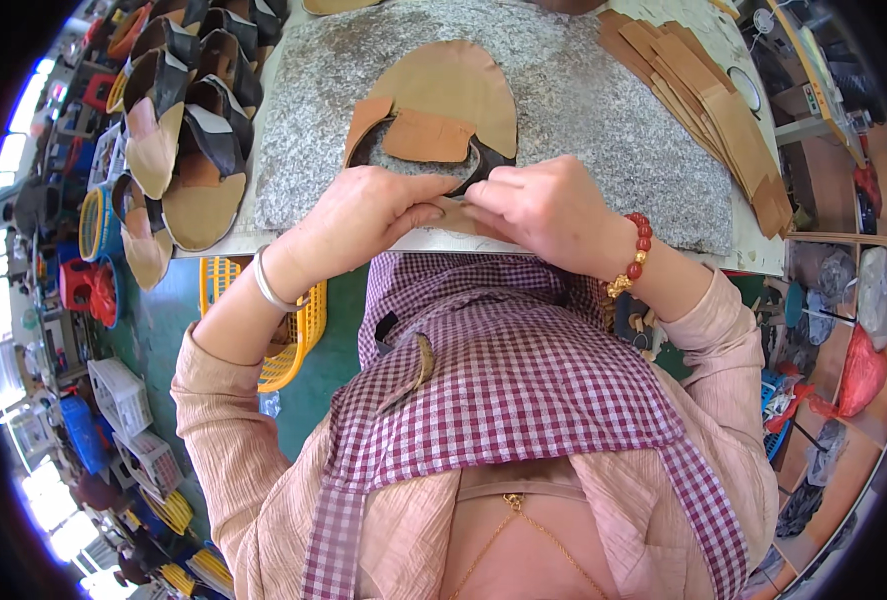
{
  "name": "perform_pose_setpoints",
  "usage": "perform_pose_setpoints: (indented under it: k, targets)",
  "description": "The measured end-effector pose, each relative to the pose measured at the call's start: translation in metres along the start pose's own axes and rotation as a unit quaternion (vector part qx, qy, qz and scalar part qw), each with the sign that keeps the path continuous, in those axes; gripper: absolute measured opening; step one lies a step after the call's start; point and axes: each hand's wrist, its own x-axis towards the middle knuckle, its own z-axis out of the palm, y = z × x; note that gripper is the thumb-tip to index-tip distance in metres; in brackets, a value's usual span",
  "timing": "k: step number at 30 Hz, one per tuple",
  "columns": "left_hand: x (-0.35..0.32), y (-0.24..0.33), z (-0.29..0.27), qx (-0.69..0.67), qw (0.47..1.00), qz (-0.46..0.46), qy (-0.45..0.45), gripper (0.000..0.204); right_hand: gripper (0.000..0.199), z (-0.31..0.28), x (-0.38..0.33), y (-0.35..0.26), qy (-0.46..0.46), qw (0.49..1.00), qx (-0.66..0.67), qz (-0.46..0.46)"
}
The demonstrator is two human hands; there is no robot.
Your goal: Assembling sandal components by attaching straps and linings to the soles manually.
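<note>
A shoe upper (460,85) lies on a grey speckled stone slab (598,120), its rounded tan toe pointing away from me. An orange-brown leather piece (428,137) shows at its opening, and black material lines the curved edge. At the near end, my left hand (378,205) pinches the upper's edge between thumb and fingers. Close beside it, my right hand (553,215) has its fingers bent and pressed onto the same edge. A brown strip (468,218) shows beneath the fingertips; how it joins the upper is hidden.
Several black and tan shoe uppers (203,205) stand crowded along the table's left side. Overlapping brown leather pieces (708,105) lie at the right. Below the table's front edge is a yellow plastic basket (308,325). Shelves with bags (861,370) stand at far right.
</note>
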Motion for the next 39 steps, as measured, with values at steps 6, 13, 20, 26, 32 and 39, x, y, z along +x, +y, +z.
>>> perform_pose_setpoints:
  k: [6, 13, 20, 26, 32, 39]
  targets:
    - [-0.001, 0.004, -0.004, -0.012, 0.999, -0.024, -0.024, 0.018, 0.011, 0.006, 0.0, 0.007, 0.016, 0.993, 0.083, 0.082]
    - [0.002, 0.001, -0.003, -0.001, 0.999, -0.017, -0.033, 0.012, 0.011, 0.001, 0.003, 0.007, 0.0, 0.981, 0.145, 0.127]
    - [0.006, 0.008, -0.002, -0.031, 0.998, -0.029, -0.053, 0.012, 0.011, -0.002, 0.005, 0.009, -0.021, 0.981, 0.143, 0.129]
    - [0.002, 0.01, -0.002, -0.076, 0.995, -0.048, -0.053, 0.018, 0.011, 0.002, 0.003, 0.018, 0.005, 0.987, 0.134, 0.094]
    - [0.012, 0.018, -0.001, -0.085, 0.994, -0.053, -0.046, 0.024, 0.012, 0.007, 0.009, 0.007, 0.034, 0.99, 0.114, 0.078]
    - [0.006, 0.016, 0.005, -0.105, 0.991, -0.076, -0.033, 0.023, 0.011, -0.001, 0.003, 0.018, -0.02, 0.982, 0.145, 0.116]
